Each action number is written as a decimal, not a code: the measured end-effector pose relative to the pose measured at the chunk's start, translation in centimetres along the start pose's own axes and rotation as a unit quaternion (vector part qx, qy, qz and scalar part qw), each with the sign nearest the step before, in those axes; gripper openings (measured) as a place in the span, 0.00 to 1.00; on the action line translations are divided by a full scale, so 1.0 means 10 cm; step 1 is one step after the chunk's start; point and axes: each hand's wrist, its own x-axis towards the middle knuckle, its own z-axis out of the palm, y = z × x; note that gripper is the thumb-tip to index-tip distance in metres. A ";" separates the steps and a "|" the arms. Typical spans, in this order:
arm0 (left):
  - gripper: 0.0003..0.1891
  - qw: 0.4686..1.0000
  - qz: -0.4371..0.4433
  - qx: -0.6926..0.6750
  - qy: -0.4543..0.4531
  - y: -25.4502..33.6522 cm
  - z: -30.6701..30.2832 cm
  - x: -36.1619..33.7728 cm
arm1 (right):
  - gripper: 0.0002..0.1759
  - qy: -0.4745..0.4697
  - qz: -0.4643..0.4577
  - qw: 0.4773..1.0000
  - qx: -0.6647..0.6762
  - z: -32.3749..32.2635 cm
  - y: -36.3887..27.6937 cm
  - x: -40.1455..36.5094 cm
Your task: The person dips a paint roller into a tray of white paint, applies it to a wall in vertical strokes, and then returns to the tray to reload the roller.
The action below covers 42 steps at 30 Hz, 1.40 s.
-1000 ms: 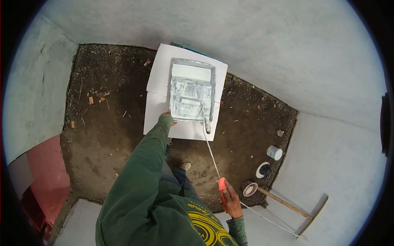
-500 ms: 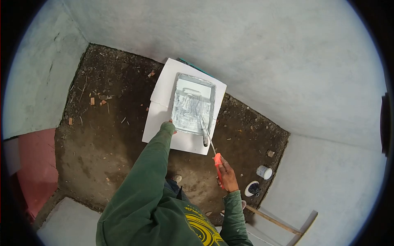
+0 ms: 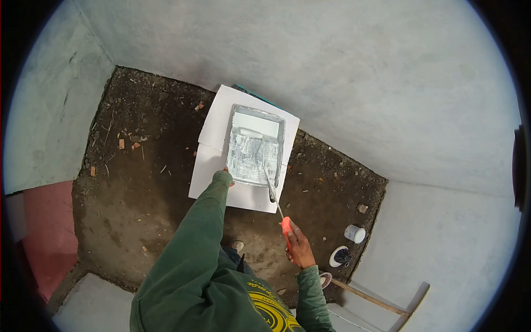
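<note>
My right hand (image 3: 300,249) is closed around the orange handle of a paint roller (image 3: 287,228). Its metal rod reaches over the paint tray (image 3: 282,138), and the white roller sleeve (image 3: 251,133) lies at the edge of the white paint pool. The tray's ramp is streaked with white paint. At the tray's lower left edge is my left hand (image 3: 228,176), mostly hidden behind my green sleeve; its few visible fingers grip the rim. A dark, paint-smeared handle (image 3: 272,195) shows at the tray's lower right corner, partly behind the rod.
Under the tray are white sheets (image 3: 207,166) on a support with a teal edge (image 3: 257,95). Pale walls surround the dirt floor (image 3: 138,193), strewn with brick bits. To the right lie a white tub (image 3: 354,233), a round lid with something dark (image 3: 339,256) and a wooden stick (image 3: 368,296).
My view has shifted slightly, so the tray and hands appear a little lower and further left. The roller's rod now crosses over the dark handle. Both grips stay the same.
</note>
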 end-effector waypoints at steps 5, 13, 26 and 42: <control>0.21 1.000 0.000 0.000 -0.007 -0.05 0.00 0.07 | 0.24 -0.009 0.014 0.999 0.030 -0.04 0.00 0.00; 0.17 0.998 -0.030 -0.041 -0.029 -0.05 -0.02 0.20 | 0.24 0.038 -0.116 0.992 -0.034 0.11 0.49 0.15; 0.22 0.997 -0.027 -0.062 -0.039 -0.13 0.00 0.36 | 0.25 0.034 -0.080 0.995 -0.054 0.22 0.09 0.17; 0.20 0.996 -0.037 -0.073 -0.044 -0.12 -0.01 0.28 | 0.24 0.005 -0.008 1.000 0.006 0.18 -0.27 0.18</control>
